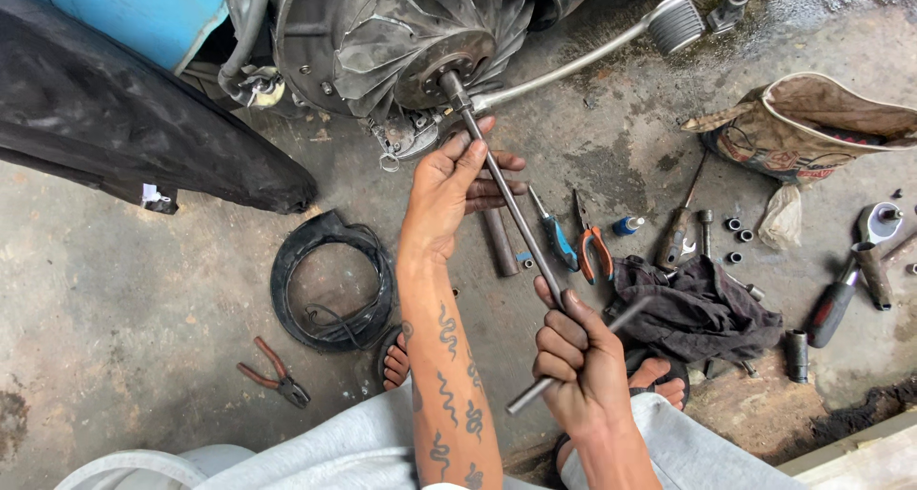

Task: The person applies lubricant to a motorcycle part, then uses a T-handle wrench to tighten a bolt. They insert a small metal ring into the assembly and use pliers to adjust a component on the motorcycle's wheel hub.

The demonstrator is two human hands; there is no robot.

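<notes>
A long metal T-handle wrench (511, 208) runs from my hands up to the hub of a greasy engine flywheel (411, 36); its socket end sits on the centre nut. My left hand (454, 189) wraps loosely around the upper shaft, fingers curled under it. Lower down, my right hand (578, 361) is closed tight on the wrench's crossbar handle, which sticks out on both sides of the fist.
On the concrete floor lie a black round cover (330, 280), red-handled pliers (277, 373), orange pliers (594, 246), a blue screwdriver (556, 234), a dark rag (702, 308), several sockets, a ratchet (841, 294) and an open cloth tool bag (812, 122). A kick lever (583, 55) juts right.
</notes>
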